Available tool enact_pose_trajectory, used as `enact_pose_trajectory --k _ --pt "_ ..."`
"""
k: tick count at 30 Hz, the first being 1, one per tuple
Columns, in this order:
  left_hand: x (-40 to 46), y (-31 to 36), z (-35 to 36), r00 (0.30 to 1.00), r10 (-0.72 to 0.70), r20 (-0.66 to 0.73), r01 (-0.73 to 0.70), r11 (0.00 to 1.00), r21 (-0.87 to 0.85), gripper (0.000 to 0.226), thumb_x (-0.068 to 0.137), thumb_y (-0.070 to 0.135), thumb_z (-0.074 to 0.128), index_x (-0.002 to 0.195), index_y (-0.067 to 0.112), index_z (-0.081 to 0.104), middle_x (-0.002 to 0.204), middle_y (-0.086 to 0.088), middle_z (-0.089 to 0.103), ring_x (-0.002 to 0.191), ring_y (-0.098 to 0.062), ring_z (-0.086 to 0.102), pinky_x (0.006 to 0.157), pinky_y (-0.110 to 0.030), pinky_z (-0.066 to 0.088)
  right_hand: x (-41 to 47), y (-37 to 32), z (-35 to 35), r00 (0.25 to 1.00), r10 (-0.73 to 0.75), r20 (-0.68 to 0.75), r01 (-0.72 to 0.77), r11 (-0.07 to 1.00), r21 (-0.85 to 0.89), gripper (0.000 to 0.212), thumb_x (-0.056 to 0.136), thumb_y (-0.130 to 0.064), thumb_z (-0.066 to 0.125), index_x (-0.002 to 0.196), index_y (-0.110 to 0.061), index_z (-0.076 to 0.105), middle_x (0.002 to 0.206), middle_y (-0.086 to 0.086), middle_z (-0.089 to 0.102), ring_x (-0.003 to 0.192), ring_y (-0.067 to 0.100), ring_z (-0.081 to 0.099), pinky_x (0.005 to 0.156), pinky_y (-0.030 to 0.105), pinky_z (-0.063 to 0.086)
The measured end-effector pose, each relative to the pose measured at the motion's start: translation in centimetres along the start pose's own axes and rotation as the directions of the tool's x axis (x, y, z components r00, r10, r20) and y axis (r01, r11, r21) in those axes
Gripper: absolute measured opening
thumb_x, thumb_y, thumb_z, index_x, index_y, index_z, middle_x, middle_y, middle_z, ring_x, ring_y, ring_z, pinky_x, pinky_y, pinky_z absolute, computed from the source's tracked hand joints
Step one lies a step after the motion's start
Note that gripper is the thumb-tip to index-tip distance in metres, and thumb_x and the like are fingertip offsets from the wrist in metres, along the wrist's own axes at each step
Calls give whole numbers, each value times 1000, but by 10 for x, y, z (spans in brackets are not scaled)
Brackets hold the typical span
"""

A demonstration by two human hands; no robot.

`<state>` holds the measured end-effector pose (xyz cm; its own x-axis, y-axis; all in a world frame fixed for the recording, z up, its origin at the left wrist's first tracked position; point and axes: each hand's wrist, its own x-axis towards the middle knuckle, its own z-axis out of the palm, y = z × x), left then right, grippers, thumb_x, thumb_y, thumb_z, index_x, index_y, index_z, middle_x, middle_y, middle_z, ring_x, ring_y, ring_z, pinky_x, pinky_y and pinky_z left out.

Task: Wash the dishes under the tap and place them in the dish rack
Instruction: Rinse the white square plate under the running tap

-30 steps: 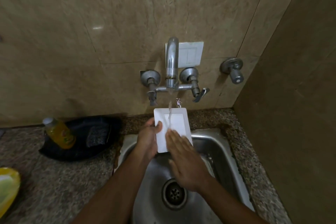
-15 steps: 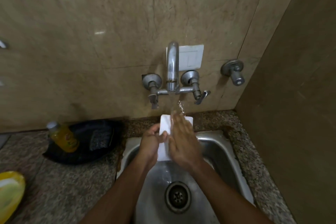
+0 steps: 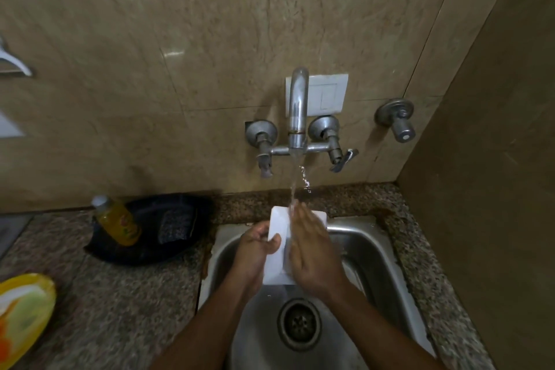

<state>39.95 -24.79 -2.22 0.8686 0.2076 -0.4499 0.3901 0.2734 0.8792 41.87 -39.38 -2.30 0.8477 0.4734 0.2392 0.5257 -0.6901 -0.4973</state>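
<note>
A white rectangular dish (image 3: 278, 227) is held over the steel sink (image 3: 372, 249) under the running tap (image 3: 298, 111). My left hand (image 3: 256, 249) grips the dish's left edge, thumb on its face. My right hand (image 3: 312, 249) lies flat on the dish's face with straight fingers, covering most of it. The water stream lands at my right fingertips near the dish's top edge. No dish rack is in view.
A black tray (image 3: 144, 252) with a yellow soap bottle (image 3: 118, 221) and a scrub pad (image 3: 175, 224) sits left of the sink on the granite counter (image 3: 120, 294). A yellow plate (image 3: 21, 312) lies at the far left edge. A wall stands close on the right.
My right hand slid up the dish's face from its lower part to its top, under the stream. The dish tilted a little; my left hand kept its grip.
</note>
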Motion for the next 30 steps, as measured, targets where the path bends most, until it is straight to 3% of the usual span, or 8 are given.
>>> enact_pose_trajectory --k 5,9,12,16,18,23,26,30 --pt "-6 -3 15 998 -11 58 11 1000 -9 29 90 -3 60 114 13 67 109 -15 73 98 -36 68 89 -50 55 -7 9 -9 991 107 -83 -103 994 46 64 95 -34 26 154 -10 27 160 1 19 150 15 17 121 40 22" --pt "-3 -1 18 998 14 65 -13 1000 -27 32 89 -1 61 118 11 66 111 -15 72 106 -41 65 96 -56 50 -8 7 -11 997 -62 -49 63 998 11 61 97 -30 30 154 -9 25 161 4 20 150 13 14 121 35 19" --pt "-7 9 14 1000 -8 4 9 994 -112 24 93 4 58 113 16 67 103 -11 75 95 -38 70 82 -52 57 -7 22 -13 982 155 -104 -148 986 75 66 96 -41 21 156 -15 18 163 -3 9 151 11 4 122 37 19" --pt "-6 18 7 1000 3 -26 -9 973 -229 22 98 8 52 112 16 66 101 -9 76 91 -31 72 74 -42 57 -14 10 -7 1000 -8 -25 10 994 105 65 98 -39 21 157 -13 13 165 -2 1 151 8 -1 122 27 7" --pt "-4 22 7 999 -14 -43 3 967 -253 21 99 9 51 112 15 66 102 -10 76 93 -32 71 75 -42 57 -13 6 -3 997 55 -52 -44 980 195 63 98 -39 21 157 -15 15 164 -8 0 150 2 0 121 23 7" --pt "9 29 -9 993 -68 -92 35 948 -317 19 98 11 53 110 15 67 117 -17 69 104 -38 65 91 -58 50 -32 4 2 999 -46 -30 52 961 272 54 103 -25 34 155 -17 23 162 -3 23 148 6 19 120 28 20" --pt "8 38 -15 997 -73 -22 60 930 -362 22 99 9 49 113 15 66 110 -13 72 101 -36 67 87 -56 52 -22 18 -8 946 315 -76 -208 769 605 55 100 -10 45 151 -25 35 135 -10 58 115 -4 57 95 19 47" --pt "7 42 -27 998 -66 2 63 941 -334 26 100 8 47 119 15 64 114 -12 71 101 -32 67 78 -48 54 -7 11 -18 905 419 75 -300 501 812 35 98 2 49 111 -23 69 105 -12 74 102 9 67 84 18 51"
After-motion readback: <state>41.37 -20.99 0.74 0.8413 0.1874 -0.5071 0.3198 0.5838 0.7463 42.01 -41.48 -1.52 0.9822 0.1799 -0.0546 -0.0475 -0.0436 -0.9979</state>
